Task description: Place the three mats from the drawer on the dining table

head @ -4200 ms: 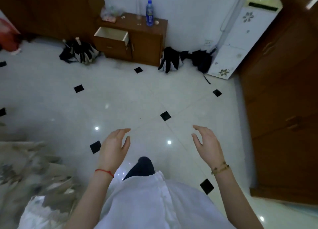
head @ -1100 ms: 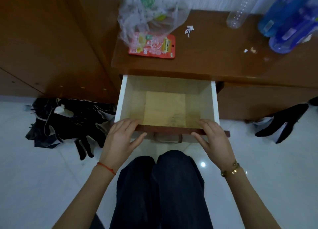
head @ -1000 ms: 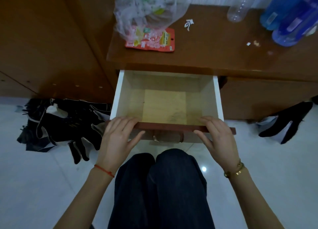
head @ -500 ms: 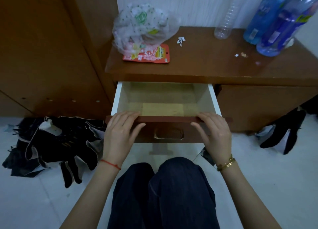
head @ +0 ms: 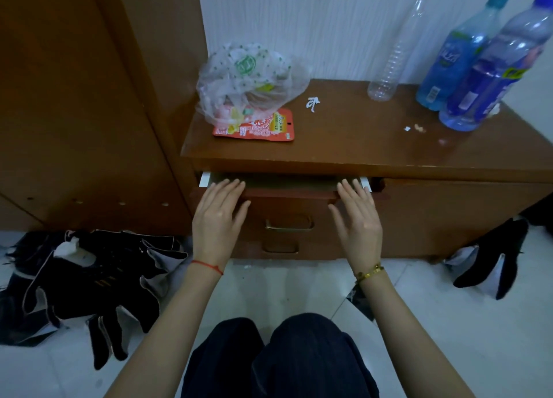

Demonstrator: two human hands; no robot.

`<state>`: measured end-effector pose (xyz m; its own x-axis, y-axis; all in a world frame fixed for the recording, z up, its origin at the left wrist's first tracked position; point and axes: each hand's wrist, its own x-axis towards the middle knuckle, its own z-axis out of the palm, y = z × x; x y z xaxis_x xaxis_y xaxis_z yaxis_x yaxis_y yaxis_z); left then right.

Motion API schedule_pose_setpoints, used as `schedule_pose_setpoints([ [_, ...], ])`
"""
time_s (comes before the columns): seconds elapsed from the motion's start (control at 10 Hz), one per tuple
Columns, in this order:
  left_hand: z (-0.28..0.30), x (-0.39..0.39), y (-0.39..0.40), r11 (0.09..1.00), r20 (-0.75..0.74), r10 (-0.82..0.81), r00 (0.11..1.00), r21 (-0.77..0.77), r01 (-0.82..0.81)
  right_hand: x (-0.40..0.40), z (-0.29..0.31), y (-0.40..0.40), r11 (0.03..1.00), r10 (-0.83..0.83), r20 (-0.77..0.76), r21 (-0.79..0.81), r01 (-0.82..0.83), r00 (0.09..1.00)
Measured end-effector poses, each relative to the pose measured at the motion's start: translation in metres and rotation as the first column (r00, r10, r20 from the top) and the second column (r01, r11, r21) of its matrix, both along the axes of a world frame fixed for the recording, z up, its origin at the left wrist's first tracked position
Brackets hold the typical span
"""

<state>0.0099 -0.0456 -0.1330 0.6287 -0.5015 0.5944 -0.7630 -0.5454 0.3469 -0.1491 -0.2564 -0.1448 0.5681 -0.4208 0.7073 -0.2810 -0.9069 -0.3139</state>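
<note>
Reddish-brown drawer [head: 287, 215], white side edges. Clear bag [head: 248, 80], green dots, upper centre. Orange-red packet [head: 263, 126]. Two blue bottles [head: 466, 65], upper right. Red string on left wrist [head: 208, 266], gold bracelet [head: 369, 272] on right.

Drawer [head: 287, 201]: top one of a brown wooden cabinet [head: 344, 155], red-brown front, pale inner walls, brass handle low on the front. Nearly shut, only a narrow gap under the cabinet top. Inside dark; mats not visible. Both hands flat against its front.
</note>
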Motion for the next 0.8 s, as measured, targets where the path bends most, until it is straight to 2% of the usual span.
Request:
schedule_pose_setpoints([
  [0.5,0.000,0.026,-0.027,0.985,0.064,0.079,0.995,-0.160,-0.068,0.030,-0.017,-0.017,0.987,-0.098,0.078,-0.117,0.107,0.992],
  [0.6,0.001,0.026,-0.030,0.983,0.053,0.099,0.994,-0.162,-0.090,0.030,-0.019,-0.014,0.989,-0.105,0.054,-0.098,0.110,0.993],
  [0.8,0.000,0.018,-0.021,0.987,0.007,0.031,0.999,-0.159,-0.030,0.020,-0.008,-0.007,0.999,-0.018,-0.005,0.036,0.018,1.000],
])
